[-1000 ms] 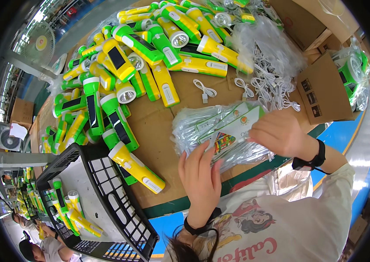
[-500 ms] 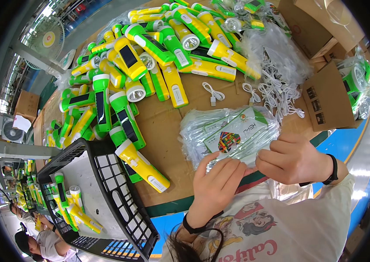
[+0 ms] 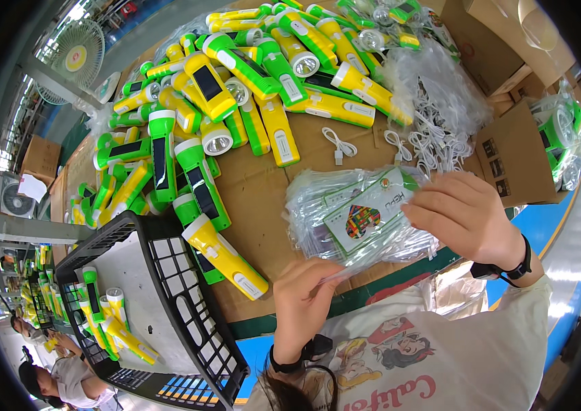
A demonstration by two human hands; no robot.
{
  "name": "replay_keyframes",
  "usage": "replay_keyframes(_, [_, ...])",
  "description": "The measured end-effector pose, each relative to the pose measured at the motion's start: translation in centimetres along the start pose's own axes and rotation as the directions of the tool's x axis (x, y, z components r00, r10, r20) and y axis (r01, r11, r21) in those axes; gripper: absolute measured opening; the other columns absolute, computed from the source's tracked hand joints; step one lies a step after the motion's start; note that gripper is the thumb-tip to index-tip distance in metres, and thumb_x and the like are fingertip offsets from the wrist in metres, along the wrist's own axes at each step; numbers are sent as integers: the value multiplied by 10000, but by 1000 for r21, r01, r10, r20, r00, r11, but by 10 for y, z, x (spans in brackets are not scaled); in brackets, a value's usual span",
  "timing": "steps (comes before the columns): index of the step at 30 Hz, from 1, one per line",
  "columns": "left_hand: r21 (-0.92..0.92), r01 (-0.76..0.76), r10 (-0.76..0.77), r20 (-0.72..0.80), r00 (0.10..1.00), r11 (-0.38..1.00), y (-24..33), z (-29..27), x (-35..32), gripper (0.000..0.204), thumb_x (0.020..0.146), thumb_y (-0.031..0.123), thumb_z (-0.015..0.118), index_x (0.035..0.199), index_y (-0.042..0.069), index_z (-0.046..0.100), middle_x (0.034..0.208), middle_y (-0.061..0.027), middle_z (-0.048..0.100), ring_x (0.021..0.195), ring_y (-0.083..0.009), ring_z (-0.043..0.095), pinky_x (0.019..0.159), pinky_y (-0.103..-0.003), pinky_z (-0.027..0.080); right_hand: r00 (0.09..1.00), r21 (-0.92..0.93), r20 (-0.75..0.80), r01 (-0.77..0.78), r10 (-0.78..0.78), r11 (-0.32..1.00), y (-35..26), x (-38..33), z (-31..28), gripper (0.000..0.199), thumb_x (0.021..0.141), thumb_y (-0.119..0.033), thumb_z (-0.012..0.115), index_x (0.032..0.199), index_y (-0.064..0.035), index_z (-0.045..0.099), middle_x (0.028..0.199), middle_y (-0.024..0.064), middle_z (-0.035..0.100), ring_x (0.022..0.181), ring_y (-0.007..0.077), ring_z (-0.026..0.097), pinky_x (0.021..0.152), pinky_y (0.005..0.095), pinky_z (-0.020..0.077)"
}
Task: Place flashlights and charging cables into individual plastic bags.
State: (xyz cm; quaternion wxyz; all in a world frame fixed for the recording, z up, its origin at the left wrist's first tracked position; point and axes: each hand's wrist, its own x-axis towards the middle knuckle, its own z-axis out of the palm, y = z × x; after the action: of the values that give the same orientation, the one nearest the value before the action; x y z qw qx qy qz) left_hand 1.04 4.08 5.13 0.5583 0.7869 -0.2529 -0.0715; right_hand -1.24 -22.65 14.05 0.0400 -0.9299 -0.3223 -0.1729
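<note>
A stack of clear plastic bags (image 3: 304, 205) lies at the table's near edge, with printed white-and-green cards showing in them. The uppermost card (image 3: 366, 216) carries a colourful patch. My left hand (image 3: 304, 298) pinches the near left corner of the top bag, thumb and fingers together. Bent over the bag's right side, my right hand (image 3: 465, 216) grips its edge beside the card; the fingertips are partly hidden. Left of the bags lies a yellow-and-green flashlight (image 3: 225, 257). Beyond them rest a coiled white cable (image 3: 338, 145) and a tangle of similar cables (image 3: 434, 140).
A large heap of yellow-and-green flashlights (image 3: 201, 89) covers the table's far left. A black basket (image 3: 188, 308) with several flashlights stands at the near left. Open cardboard boxes (image 3: 516, 154) are on the right. Other people (image 3: 75, 380) sit at the lower left.
My hands have moved apart: the left toward the lower left, the right up along the bag's right side. The top bag's near edge is now stretched out between them.
</note>
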Motion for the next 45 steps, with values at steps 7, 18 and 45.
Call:
replay_keyframes(7, [72, 54, -50, -56, 997, 996, 1, -3, -5, 127, 681, -31, 743, 766, 19, 662, 767, -68, 666, 701, -227, 576, 695, -331, 433, 974, 212, -87, 221, -207, 952, -33, 21, 45, 283, 773, -186, 697, 1038, -98, 658, 1207, 73, 620, 1149, 226, 613, 973, 400, 495])
replay_keyframes(18, [-44, 114, -121, -188, 975, 992, -14, -17, -35, 160, 710, -19, 745, 771, 16, 602, 703, -92, 553, 665, -272, 517, 611, -353, 392, 944, 344, -127, 330, -304, 879, -40, 45, 80, 218, 750, -193, 695, 908, -70, 607, 1158, 88, 626, 1018, 236, 627, 849, 349, 507])
replay_keyframes(45, [-234, 105, -96, 50, 994, 967, -29, -51, -98, 457, 907, -52, 566, 1360, 7, 567, 1081, -157, 696, 728, -224, 603, 692, -294, 499, 899, 357, 134, 349, -418, 866, -17, 105, 83, 400, 763, -396, 794, 714, -77, 558, 1019, 68, 636, 1149, 253, 584, 1000, 471, 437])
